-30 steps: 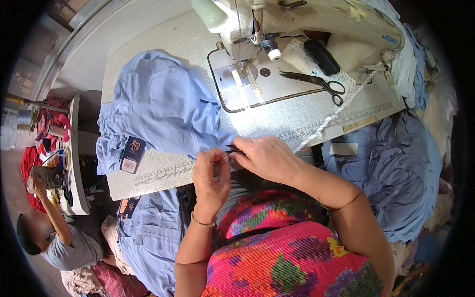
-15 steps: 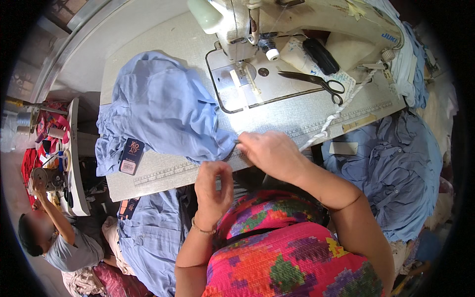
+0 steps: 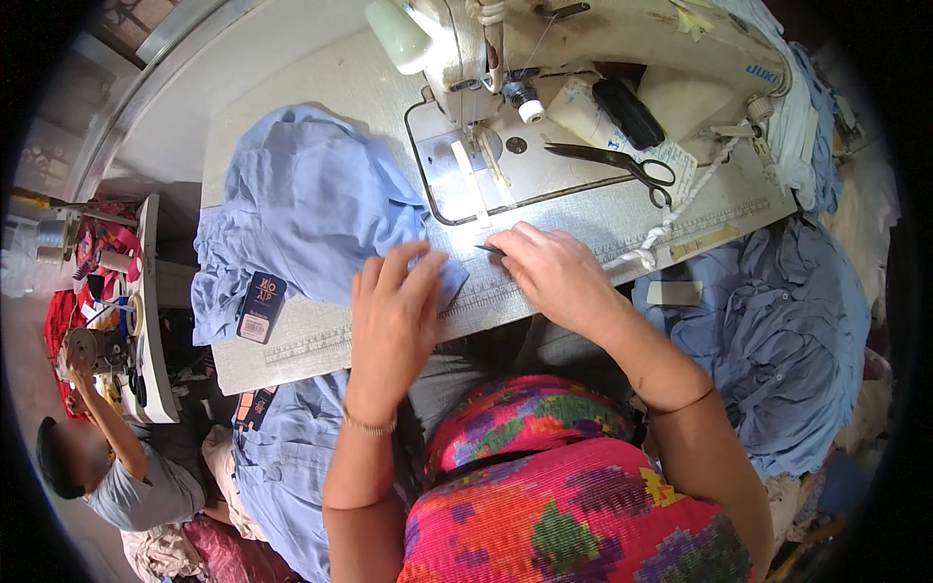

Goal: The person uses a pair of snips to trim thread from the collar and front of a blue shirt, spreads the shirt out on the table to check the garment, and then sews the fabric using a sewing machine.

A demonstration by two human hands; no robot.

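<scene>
Blue garment (image 3: 311, 219) under flat, spread left hand (image 3: 394, 311); right hand (image 3: 554, 277) pinches small tool (image 3: 489, 250).

Scissors (image 3: 622, 167) on sewing machine (image 3: 583, 58) bed

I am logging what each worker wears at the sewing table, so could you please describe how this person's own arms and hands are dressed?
Both forearms are bare, with no gloves or sleeves on them. The left hand has a thin beaded bracelet at the wrist; the right hand has a thin dark band round the wrist. The bright multicoloured patterned top leaves the visible arms uncovered.
</scene>
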